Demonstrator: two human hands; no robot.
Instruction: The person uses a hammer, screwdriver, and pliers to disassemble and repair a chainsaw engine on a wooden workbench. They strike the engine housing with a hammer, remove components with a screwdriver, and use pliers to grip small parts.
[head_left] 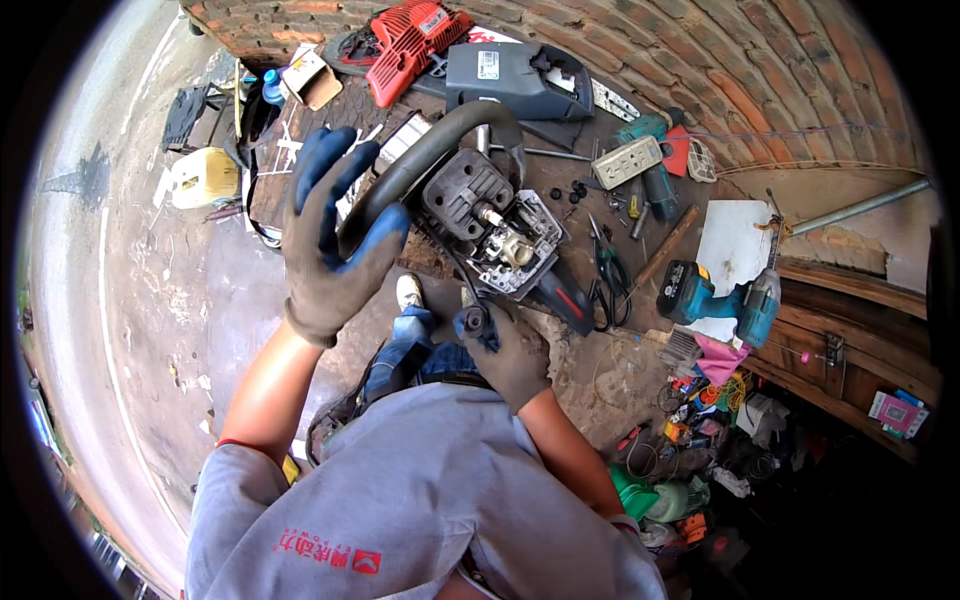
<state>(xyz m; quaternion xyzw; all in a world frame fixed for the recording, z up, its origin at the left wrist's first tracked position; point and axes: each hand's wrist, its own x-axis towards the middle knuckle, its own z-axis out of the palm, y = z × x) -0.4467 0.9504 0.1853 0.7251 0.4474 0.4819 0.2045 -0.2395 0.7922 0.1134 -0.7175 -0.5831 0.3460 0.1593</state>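
Observation:
A partly stripped chainsaw (pixel 482 222) lies on the workbench in front of me, its cylinder top, spark plug (pixel 489 214) and inner parts bare. A dark curved front handle (pixel 425 150) arches over its left side. My left hand (pixel 340 235), in a grey glove with blue fingers, is raised beside that handle with fingers spread and nothing in it. Close to the saw's near side, my gloved right hand (pixel 505 352) has its fingers closed on a small black round part (pixel 474 318). A thin black lead seems to run from that part up to the saw.
Pliers (pixel 608 265) lie right of the saw. Behind it are a red cover (pixel 415 45) and a dark grey housing (pixel 518 82). A power strip (pixel 628 162) and a blue cordless drill (pixel 725 300) are at the right. A brick wall (pixel 740 65) bounds the back.

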